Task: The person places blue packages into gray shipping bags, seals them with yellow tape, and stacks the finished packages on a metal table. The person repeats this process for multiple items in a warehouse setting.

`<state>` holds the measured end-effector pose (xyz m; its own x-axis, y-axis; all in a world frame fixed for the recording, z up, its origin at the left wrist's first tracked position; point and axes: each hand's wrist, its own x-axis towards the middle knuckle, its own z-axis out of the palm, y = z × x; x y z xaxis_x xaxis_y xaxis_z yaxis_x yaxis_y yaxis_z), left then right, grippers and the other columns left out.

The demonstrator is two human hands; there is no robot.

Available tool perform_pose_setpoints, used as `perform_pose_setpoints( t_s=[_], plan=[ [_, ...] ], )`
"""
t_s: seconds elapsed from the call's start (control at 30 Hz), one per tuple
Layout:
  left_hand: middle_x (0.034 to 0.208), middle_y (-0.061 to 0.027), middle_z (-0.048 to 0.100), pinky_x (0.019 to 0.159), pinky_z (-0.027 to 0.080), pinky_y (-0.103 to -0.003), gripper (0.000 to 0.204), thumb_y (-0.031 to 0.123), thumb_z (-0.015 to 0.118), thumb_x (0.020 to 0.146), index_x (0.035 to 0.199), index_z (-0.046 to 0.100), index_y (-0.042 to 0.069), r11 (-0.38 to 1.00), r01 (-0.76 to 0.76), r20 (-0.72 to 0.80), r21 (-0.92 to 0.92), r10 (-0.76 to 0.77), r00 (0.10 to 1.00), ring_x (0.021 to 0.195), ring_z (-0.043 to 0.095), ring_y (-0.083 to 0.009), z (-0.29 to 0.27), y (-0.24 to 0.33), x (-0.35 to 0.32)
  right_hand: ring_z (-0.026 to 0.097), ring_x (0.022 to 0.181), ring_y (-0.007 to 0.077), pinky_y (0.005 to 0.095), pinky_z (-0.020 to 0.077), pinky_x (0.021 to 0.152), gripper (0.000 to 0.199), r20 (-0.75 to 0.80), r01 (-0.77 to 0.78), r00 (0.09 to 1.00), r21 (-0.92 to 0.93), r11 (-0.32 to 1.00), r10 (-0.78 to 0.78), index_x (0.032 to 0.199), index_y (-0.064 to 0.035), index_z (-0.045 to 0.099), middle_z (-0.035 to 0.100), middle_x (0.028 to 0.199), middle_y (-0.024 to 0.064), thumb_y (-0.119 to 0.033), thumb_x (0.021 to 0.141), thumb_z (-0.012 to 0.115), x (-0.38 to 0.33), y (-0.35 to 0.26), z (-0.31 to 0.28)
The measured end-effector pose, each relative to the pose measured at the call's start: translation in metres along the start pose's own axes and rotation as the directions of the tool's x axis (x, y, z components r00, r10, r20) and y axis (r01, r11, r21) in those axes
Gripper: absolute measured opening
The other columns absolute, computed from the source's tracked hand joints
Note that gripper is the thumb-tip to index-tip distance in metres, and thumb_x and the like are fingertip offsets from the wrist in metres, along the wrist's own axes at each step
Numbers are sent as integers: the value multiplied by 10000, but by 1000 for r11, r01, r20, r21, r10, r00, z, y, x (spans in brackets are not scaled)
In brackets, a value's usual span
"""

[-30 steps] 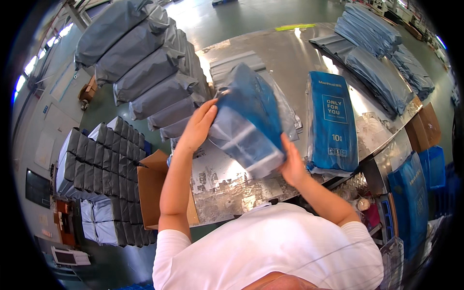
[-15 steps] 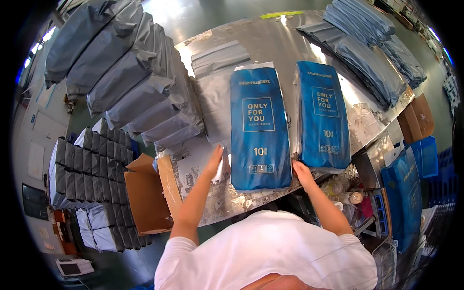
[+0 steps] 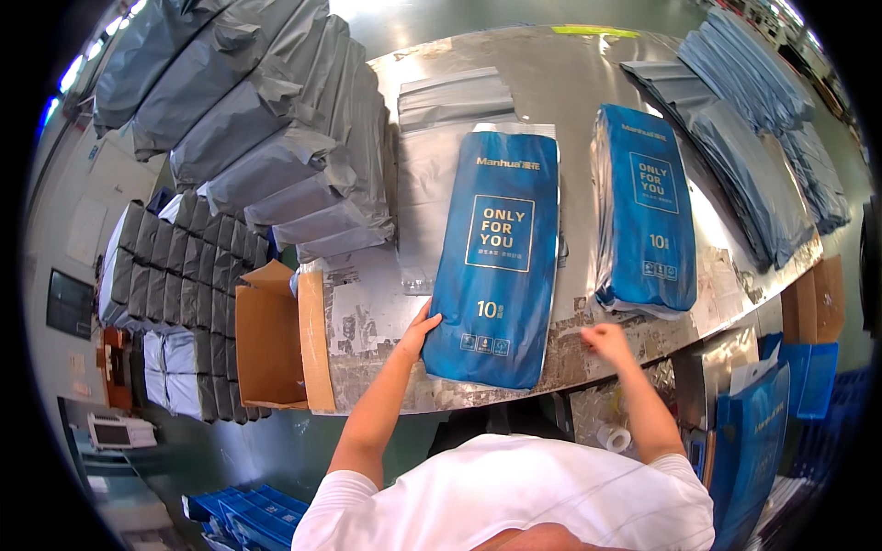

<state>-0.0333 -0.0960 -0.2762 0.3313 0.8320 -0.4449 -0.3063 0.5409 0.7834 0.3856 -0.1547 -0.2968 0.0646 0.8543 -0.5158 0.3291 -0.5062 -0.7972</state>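
Observation:
A long blue plastic pack with gold print lies on the metal table, tilted a little, its top leaning right. My left hand grips its lower left edge, thumb on the front face and the other fingers partly hidden. To the right of this pack, just above the table's near edge, my right hand is closed, fingers curled together, and touches neither pack. A second blue pack lies farther right. Under the top of the first pack, a flat grey mailing bag is spread on the table.
Filled grey bags are piled high at the left. Folded grey bags lie at the far right of the metal table. An open cardboard box stands by the left edge. A tape roll sits below the near edge.
The first pack has turned slightly clockwise and come nearer. My left hand has taken hold of its lower left edge. My right hand has left its side and curled closed.

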Motion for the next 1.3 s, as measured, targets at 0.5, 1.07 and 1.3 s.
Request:
perform_pose_setpoints(
  t_s=[0.5, 1.07, 1.3],
  plan=[
    [1373, -110, 307, 1002, 327, -390, 777, 305, 570, 841, 1413, 75, 126, 993, 86, -62, 83, -81, 995, 1229, 342, -259, 31, -62, -121, 419, 1150, 225, 354, 356, 966, 587, 113, 43, 975, 754, 655, -194, 1369, -70, 187, 376, 1294, 128, -224, 891, 490, -70, -13, 134],
    [987, -153, 609, 796, 461, -381, 184, 34, 557, 766, 940, 616, 33, -28, -296, 240, 955, 662, 710, 927, 564, -340, -52, 22, -53, 570, 732, 146, 251, 453, 648, 193, -437, 574, 668, -214, 790, -603, 1018, 13, 546, 607, 857, 85, -91, 911, 423, 13, -66, 93],
    [946, -97, 571, 773, 466, -378, 216, 28, 521, 717, 923, 575, 66, -429, -219, 447, 877, 557, 700, 956, 539, -289, -72, 48, 101, 514, 1102, 277, 323, 380, 933, 335, -103, 622, 773, -71, 780, -626, 1157, -21, 524, 554, 1163, 168, -105, 833, 508, 159, -104, 87]
  ],
)
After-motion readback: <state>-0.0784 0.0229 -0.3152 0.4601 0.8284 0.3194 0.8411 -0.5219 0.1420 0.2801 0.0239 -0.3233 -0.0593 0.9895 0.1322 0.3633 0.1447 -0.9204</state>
